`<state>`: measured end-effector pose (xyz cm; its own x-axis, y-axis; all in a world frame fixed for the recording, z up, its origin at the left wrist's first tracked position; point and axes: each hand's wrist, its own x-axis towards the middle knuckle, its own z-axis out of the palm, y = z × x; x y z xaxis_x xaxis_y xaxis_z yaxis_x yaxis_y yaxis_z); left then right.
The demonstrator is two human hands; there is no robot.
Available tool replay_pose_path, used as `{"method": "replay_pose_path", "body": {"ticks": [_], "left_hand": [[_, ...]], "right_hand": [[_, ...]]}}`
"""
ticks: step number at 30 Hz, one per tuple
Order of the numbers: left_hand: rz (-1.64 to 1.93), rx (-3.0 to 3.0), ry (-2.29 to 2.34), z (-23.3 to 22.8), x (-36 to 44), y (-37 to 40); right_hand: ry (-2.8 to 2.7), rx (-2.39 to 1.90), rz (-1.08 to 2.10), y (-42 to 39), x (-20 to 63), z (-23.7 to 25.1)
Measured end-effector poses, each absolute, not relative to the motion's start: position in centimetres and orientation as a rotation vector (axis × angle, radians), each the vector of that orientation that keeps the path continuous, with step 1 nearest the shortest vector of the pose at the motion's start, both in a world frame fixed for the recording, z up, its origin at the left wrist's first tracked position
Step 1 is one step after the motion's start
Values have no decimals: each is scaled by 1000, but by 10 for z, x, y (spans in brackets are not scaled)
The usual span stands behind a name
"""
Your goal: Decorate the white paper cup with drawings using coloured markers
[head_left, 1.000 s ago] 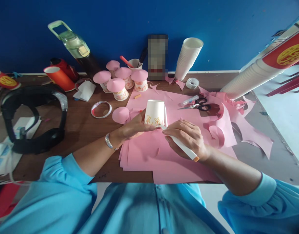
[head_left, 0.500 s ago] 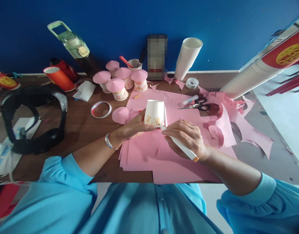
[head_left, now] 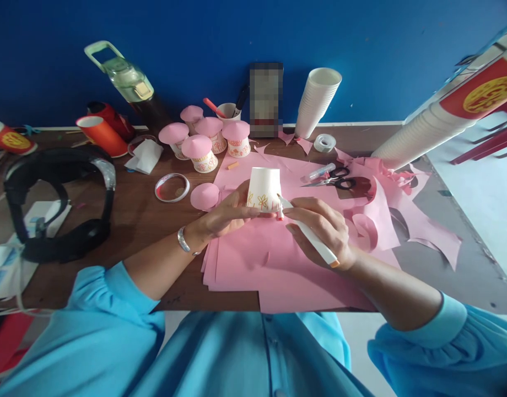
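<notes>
In the middle of the head view, my left hand (head_left: 231, 212) holds an upside-down white paper cup (head_left: 265, 182) with orange flowers and short strokes drawn near its rim. My right hand (head_left: 322, 226) grips a white marker (head_left: 313, 241) with an orange end, its tip at the cup's right side. A second marker (head_left: 280, 214), white with a reddish end, shows just below the cup, mostly hidden. Pink paper sheets (head_left: 253, 264) lie beneath both hands. Left of the cup rests a pink paper cone (head_left: 204, 196).
Behind stand several decorated cups with pink cone tops (head_left: 199, 151). Scissors (head_left: 336, 181), a glue tube (head_left: 319, 172) and tape (head_left: 325, 143) lie to the right among paper scraps (head_left: 431, 226). Stacked cups (head_left: 317, 102) and a bottle (head_left: 131, 82) stand by the wall; a black headset (head_left: 59, 204) lies left.
The cup has turned and shifted slightly in my left hand. My right hand has moved a little right, and the marker tip now sits higher, at the cup's right side.
</notes>
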<state>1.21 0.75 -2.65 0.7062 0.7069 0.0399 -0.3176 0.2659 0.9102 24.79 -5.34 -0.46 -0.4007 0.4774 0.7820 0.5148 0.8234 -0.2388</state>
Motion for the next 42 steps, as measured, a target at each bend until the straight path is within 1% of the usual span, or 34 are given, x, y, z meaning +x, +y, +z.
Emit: {"method": "replay_pose_path", "body": {"ticks": [14,28,42], "left_hand": [[646,1126,576,-25,12,8],[658,1161,521,-23,13,9],[662,1134,519,-34,11,9]], "right_hand": [[-2103,-674,2,-53,243,-15],[-2065,-653,8,-52,244,-13],[-2031,-615,17,-51,242,-12]]}}
